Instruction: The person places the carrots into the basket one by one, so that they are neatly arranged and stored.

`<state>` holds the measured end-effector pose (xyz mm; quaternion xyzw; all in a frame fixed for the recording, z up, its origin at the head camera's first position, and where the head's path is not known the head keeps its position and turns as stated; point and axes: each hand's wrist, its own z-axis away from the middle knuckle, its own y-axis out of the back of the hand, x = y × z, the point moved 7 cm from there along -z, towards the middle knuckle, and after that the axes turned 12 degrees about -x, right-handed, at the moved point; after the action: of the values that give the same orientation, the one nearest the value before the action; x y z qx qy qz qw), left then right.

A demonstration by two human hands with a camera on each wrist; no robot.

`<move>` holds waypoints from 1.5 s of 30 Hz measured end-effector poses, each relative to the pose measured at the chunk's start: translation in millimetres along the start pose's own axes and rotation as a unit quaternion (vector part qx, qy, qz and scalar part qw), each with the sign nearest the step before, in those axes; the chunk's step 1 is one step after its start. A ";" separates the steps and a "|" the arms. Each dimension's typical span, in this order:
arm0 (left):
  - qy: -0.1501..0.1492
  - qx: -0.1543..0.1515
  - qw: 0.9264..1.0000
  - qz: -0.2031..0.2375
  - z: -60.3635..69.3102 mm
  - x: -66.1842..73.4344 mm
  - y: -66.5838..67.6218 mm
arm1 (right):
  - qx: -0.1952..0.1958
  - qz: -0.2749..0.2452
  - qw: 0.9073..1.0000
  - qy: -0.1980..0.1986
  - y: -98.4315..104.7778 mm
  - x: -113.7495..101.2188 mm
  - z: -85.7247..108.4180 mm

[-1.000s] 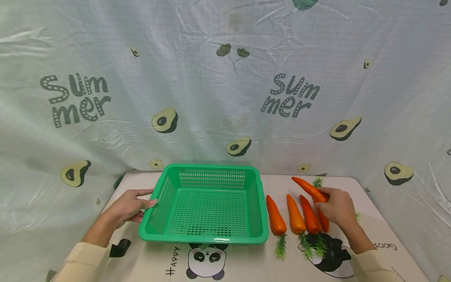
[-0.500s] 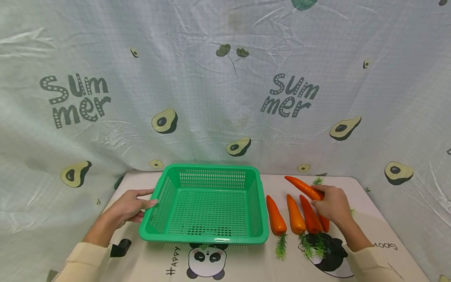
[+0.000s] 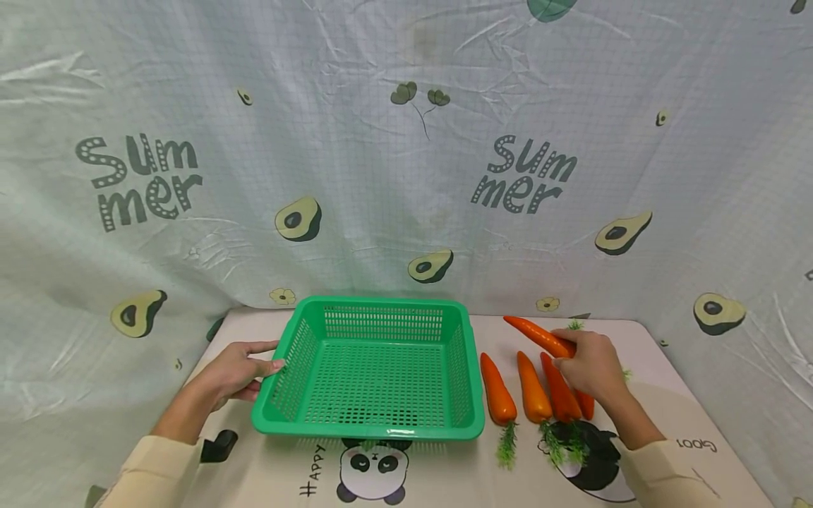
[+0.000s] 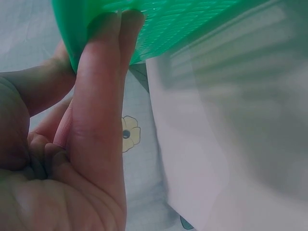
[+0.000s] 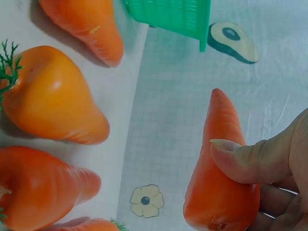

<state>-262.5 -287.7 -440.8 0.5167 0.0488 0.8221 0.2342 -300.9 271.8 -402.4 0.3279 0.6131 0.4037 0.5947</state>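
In the head view a green basket (image 3: 381,384) stands on the table, its inside bare. My left hand (image 3: 235,374) grips its left rim, thumb over the edge; in the left wrist view, fingers (image 4: 101,106) lie against the basket's outer side (image 4: 178,24). My right hand (image 3: 593,363) holds an orange-red carrot (image 3: 536,333) above the other carrots, tip pointing left and away. The right wrist view has the thumb pressed on the held carrot (image 5: 221,192). Below it lie a red carrot (image 3: 559,391), a yellow-orange one (image 3: 533,391), and another partly hidden by the hand.
One more carrot (image 3: 498,395) lies close beside the basket's right side, its green leaves toward the front. The table (image 3: 273,480) has a panda print at the front. A patterned curtain (image 3: 368,155) hangs behind the table and along both sides.
My right hand has moved a little to the left with the carrot, whose tip is nearer the basket. The left hand and the basket have stayed in place.
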 end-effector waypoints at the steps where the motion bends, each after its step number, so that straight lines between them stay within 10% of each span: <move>1: 0.001 0.002 1.000 0.002 0.0 -0.1 0.2 | 0.000 0.001 1.000 0.002 -0.1 -1.3 -0.3; 45: -0.002 -0.002 1.000 0.002 1.1 -2.5 -0.2 | -0.009 -0.009 0.999 0.050 -10.0 -41.8 -13.5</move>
<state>-260.6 -288.9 -442.4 0.5178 0.0455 0.8218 0.2333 -310.3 228.9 -392.2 0.2967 0.6412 0.4193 0.5700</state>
